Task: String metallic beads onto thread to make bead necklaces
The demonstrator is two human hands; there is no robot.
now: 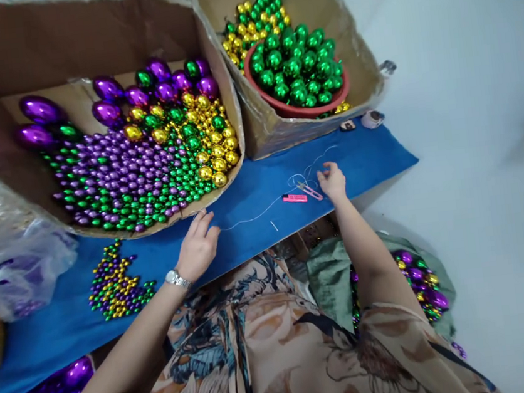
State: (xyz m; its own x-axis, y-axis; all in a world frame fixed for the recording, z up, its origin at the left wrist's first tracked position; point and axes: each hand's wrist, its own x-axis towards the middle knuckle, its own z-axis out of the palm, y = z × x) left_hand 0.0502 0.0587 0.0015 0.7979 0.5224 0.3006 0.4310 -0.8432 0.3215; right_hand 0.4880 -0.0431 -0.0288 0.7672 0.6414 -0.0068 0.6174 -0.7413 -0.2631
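Observation:
My left hand (198, 246), with a watch on its wrist, is at the front edge of the large cardboard box. Its fingers are bent and closed on a thin white thread (257, 216). The thread runs right across the blue tabletop to a loose tangle. My right hand (333, 181) is beside that tangle, fingers curled in a pinch; what they hold, if anything, is too small to make out. Just left of it lie pink-handled thread snips (311, 191) and a pink lighter (295, 198).
The left box (222, 49) holds purple, green and gold beads. Behind the tangle, another box (278, 134) contains a red basin (312, 112) of green balls. Small beads (119, 282) lie on the blue tabletop (248, 242) at left. A green sack (330, 271) of beads is below right.

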